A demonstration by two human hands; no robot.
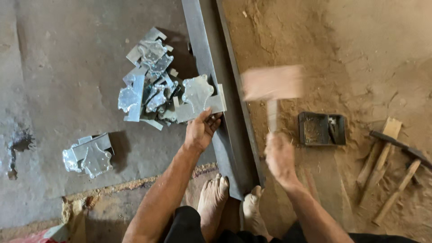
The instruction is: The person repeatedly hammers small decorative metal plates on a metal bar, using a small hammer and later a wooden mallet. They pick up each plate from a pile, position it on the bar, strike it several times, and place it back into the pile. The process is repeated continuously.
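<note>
Left hand (201,130), just left of the frame's centre, pinches the lower edge of a shiny cut metal plate (199,98) and holds it against a long steel angle bar (215,103) running from top centre down to the person's bare feet (229,202). Right hand (280,157), blurred at centre right, is wrapped around the handle of a wooden mallet (272,85) raised above the bar. More cut plates form a pile (146,78) at upper left, with wooden tools (387,166) on the sandy floor at right.

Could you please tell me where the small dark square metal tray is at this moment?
In the head view, the small dark square metal tray sits on the sandy ground at right, between the right hand and the wooden-handled tools.
</note>
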